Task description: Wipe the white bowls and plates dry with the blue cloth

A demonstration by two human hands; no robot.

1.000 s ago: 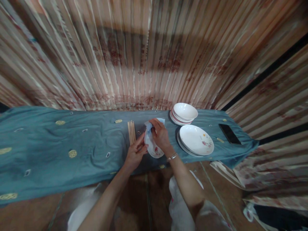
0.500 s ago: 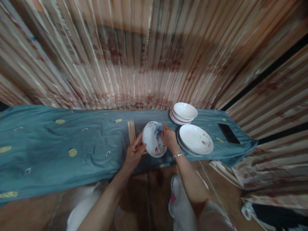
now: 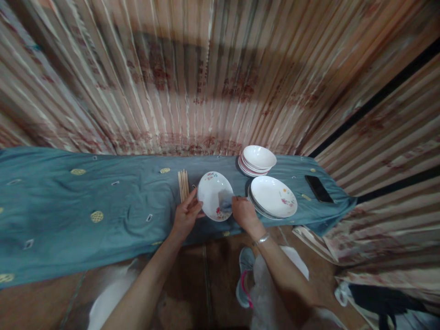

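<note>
A white plate [image 3: 210, 192] with small flowers near its rim is tilted toward me above the cloth. My left hand [image 3: 187, 214] grips its left edge, thumb on the face and fingers underneath. In my right hand [image 3: 244, 213] is a bluish-grey cloth [image 3: 226, 206], pressed on the lower right of the plate's face; the cloth is partly blurred. Several wooden chopsticks [image 3: 184, 184] lie side by side just left of the plate, partly behind my left hand. A stack of flowered plates [image 3: 271, 197] stands right beside my right hand.
Behind the plate stack is a stack of white bowls [image 3: 259, 157]. A black phone [image 3: 319, 189] lies near the right end of the narrow table, which has a teal patterned tablecloth [image 3: 127, 197]. Pleated curtains [image 3: 178, 91] hang along the back and right.
My right hand has moved the cloth from the plate's upper right down to its lower right. My left hand keeps its grip on the edge. The view has shifted slightly.
</note>
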